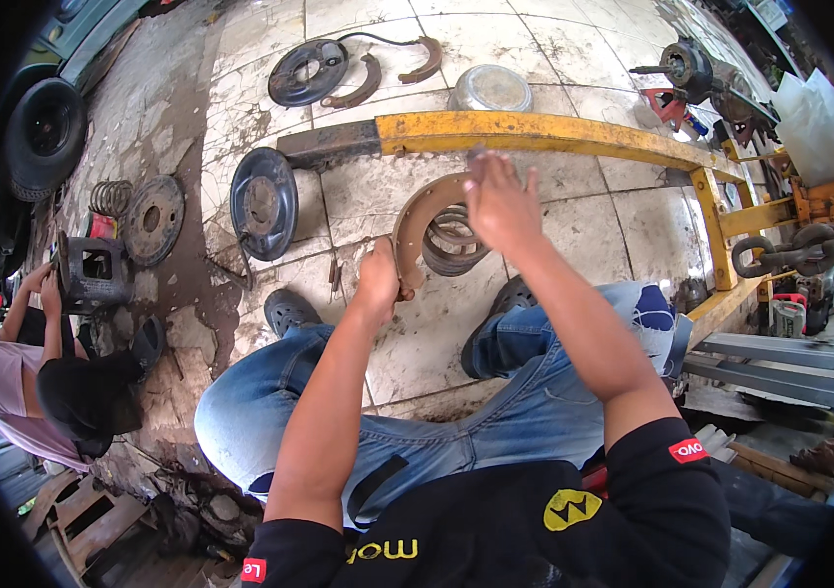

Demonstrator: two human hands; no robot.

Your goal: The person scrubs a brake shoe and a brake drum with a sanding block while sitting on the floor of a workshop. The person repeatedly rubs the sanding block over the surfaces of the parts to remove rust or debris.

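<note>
A curved brown brake shoe [417, 218] is tilted up in front of me, above the tiled floor. My left hand [378, 276] is closed around its lower end. At its upper end is my right hand [505, 206], slightly blurred, its fingers pressed down over the shoe's curved face. A small dark piece [477, 153] shows at those fingertips; its kind is unclear. Behind the shoe, and partly hidden by it, a coil spring [456, 257] rests on the floor between my feet.
A yellow steel beam [535, 131] crosses ahead. Black brake backing plates [265, 204], two more brake shoes [423, 61] and a round metal drum [491, 88] lie around it. At left, another person [54, 363] handles a dark metal housing [96, 274]. A heavy chain [797, 251] hangs right.
</note>
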